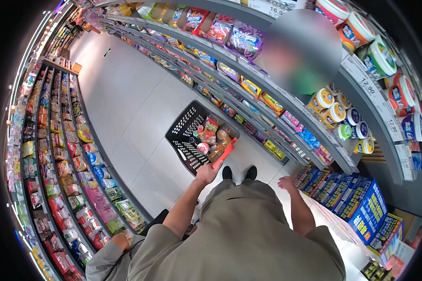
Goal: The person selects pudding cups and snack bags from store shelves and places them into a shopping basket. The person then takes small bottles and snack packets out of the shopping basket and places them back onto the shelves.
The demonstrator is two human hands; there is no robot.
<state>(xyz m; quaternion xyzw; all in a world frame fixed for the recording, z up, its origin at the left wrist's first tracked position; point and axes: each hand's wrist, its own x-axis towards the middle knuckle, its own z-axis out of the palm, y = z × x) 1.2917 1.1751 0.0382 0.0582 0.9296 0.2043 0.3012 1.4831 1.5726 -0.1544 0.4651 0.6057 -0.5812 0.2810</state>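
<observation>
My left hand (207, 173) is closed around the red handle (226, 153) of a black shopping basket (179, 132). The basket has perforated walls and sits in front of my feet, tilted in this view; whether it touches the floor I cannot tell. Inside it lie a round pink-and-white tub (202, 148), a red packet (211, 124) and several brownish jars or packs. My right hand (286, 183) hangs at my side with its fingers loosely apart and nothing in it. Closest to that hand are blue-and-yellow boxes (326, 189) low on the right.
Shelves of bagged snacks (75, 164) line the left. On the right, shelves hold candy bags (245, 40) and lidded tubs (334, 112). Grey floor tiles (126, 89) run between them. Another person's sleeve (110, 257) shows at lower left. A blurred circle hides part of the right shelf.
</observation>
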